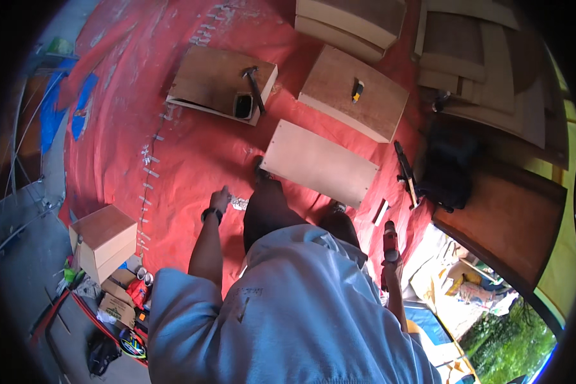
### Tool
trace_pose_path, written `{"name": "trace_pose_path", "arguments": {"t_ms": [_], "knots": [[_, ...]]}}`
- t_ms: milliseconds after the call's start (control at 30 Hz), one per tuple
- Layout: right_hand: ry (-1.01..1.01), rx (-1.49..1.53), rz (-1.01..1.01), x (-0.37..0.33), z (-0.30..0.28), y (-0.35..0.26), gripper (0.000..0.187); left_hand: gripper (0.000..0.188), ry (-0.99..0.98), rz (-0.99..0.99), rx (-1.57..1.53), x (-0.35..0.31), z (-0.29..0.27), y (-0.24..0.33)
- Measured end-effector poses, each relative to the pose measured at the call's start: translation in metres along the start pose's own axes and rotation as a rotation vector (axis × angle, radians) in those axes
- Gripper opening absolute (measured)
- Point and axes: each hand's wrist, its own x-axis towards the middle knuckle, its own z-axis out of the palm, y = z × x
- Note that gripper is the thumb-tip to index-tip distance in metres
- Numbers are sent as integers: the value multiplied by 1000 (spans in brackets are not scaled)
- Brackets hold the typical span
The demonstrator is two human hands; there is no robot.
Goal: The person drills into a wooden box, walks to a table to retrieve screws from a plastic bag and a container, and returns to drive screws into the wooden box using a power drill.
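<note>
My right hand (392,262) grips a red and black cordless drill (390,238), its nose pointing away from me. Out to the left, my left hand (219,200), with a dark band on the wrist, hangs with its fingers drawn together; anything in them is too small to make out. Beside it on the red sheet lies a small whitish heap (239,203), perhaps a bag of screws. A pale wooden panel (320,163) with small dark dots near its corners rests just ahead of my feet, slanting down to the right.
Beyond the panel stand wooden boxes, one bearing a hammer (254,89) and a dark container (242,106), another a yellow and black cutter (358,91). A dark long tool (405,173) and a wood offcut (381,212) lie right. Boards (480,70) are stacked far right; another box (104,240) stands left.
</note>
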Motion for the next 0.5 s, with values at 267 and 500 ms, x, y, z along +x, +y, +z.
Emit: {"name": "trace_pose_path", "arguments": {"t_ms": [267,500], "knots": [[-66,-17,-65,71,-30,100,38,39,-20,-446,-480,-203,100,-149],[-236,-114,73,88,-51,160,26,37,-117,-426,-1009,-248,153,-162]]}}
